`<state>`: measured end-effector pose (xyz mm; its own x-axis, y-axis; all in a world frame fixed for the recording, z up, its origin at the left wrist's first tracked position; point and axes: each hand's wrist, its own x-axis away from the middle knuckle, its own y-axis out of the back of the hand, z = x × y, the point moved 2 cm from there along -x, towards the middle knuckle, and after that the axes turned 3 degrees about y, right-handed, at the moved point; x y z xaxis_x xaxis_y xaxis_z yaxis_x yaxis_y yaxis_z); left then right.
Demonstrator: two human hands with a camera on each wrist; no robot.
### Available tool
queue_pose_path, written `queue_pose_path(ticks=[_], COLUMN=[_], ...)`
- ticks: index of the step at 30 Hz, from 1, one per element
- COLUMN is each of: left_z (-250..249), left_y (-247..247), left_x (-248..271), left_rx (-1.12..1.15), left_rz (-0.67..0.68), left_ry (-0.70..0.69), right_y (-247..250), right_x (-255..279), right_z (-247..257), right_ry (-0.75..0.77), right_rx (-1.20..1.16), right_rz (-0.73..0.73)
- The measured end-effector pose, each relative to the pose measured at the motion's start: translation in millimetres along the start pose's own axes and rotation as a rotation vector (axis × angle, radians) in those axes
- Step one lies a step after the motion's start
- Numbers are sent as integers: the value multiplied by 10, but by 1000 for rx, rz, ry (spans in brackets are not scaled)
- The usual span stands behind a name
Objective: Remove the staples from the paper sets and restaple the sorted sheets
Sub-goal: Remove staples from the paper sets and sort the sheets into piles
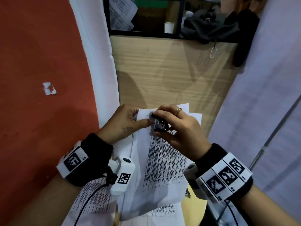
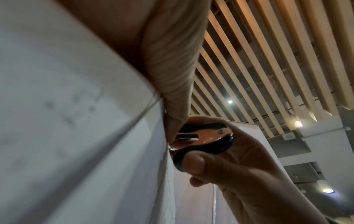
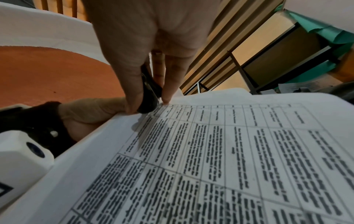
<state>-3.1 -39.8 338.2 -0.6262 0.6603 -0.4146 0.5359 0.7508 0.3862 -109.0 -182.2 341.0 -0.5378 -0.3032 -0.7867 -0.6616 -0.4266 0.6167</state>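
Observation:
A paper set [image 1: 164, 160] printed with a dense table is lifted over the wooden desk [image 1: 162, 70]. My left hand [image 1: 140, 119] pinches its top left corner, thumb lying across the sheet. My right hand [image 1: 156, 123] grips a black staple remover [image 1: 159, 126] pressed onto that same corner, right beside the left thumb. From the left wrist, the staple remover [image 2: 203, 139] shows its metal jaws against the paper edge [image 2: 76, 121]. From the right wrist, the staple remover [image 3: 149, 94] sits between thumb and fingers at the top of the paper set [image 3: 229, 151]. The staple itself is hidden.
More printed sheets [image 1: 92, 198] lie under my left wrist. A paper cup [image 1: 169, 27] and a dark bundle of cloth [image 1: 211, 28] sit on the shelf behind the desk. A red wall [image 1: 40, 79] bounds the left, white panels [image 1: 260, 95] the right.

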Motion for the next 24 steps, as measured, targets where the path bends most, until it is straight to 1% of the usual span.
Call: queue_pose_path(ticks=[8, 17, 21, 24], left_z=[-38, -61, -68, -58], left_y=[-41, -31, -26, -20], left_x=[-13, 15, 14, 17], left_rx=[26, -66, -98, -65], left_rz=[5, -66, -47, -18], left_ry=[7, -49, -55, -44], right_y=[24, 0, 14, 21], right_x=[11, 15, 6, 2], right_z=[0, -18, 8, 28], right_ry=[12, 49, 65, 84], right_rx=[-1, 11, 34, 51], right_rz=[-28, -9, 1, 8])
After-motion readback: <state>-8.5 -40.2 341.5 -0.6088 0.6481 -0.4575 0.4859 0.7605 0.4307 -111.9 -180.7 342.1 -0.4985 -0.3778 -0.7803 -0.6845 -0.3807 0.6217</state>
